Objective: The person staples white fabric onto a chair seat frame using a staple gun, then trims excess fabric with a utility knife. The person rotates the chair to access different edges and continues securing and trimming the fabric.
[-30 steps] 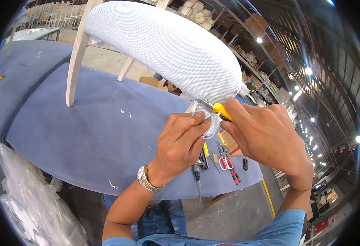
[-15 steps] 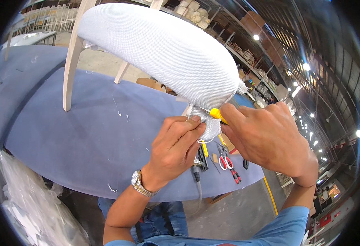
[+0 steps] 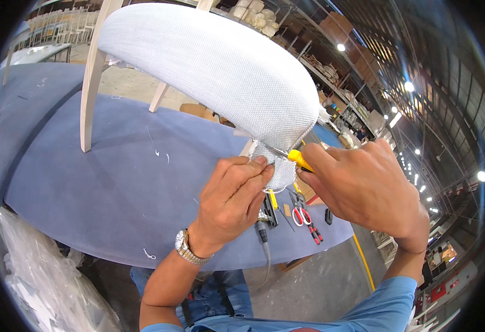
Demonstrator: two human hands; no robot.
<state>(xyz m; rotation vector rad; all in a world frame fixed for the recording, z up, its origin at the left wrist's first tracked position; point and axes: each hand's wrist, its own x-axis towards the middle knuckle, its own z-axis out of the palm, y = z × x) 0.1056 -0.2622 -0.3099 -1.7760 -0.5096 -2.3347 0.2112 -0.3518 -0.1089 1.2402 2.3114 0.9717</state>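
Note:
A chair with pale wooden legs (image 3: 90, 99) and a seat covered in light grey woven fabric (image 3: 209, 61) stands tilted on the blue-grey covered table. My left hand (image 3: 234, 191), a metal watch on its wrist, pinches a frayed flap of fabric (image 3: 282, 176) at the seat's near lower corner. Closed around a yellow-handled utility knife (image 3: 299, 159), my right hand (image 3: 364, 180) holds its thin blade against the flap, just under the seat edge. My right fingers hide most of the handle.
Scissors with red-and-white handles (image 3: 302, 216), red-and-black pliers (image 3: 315, 234) and a staple gun with a hose (image 3: 264, 221) lie on the table (image 3: 137, 205) below my hands. Clear plastic sheeting (image 3: 49, 276) bulges at lower left. Loaded shelves (image 3: 336, 86) stand beyond.
The knife in my right hand has shifted slightly right and down along the flap. My left hand keeps its pinch. The whole view has shifted a little.

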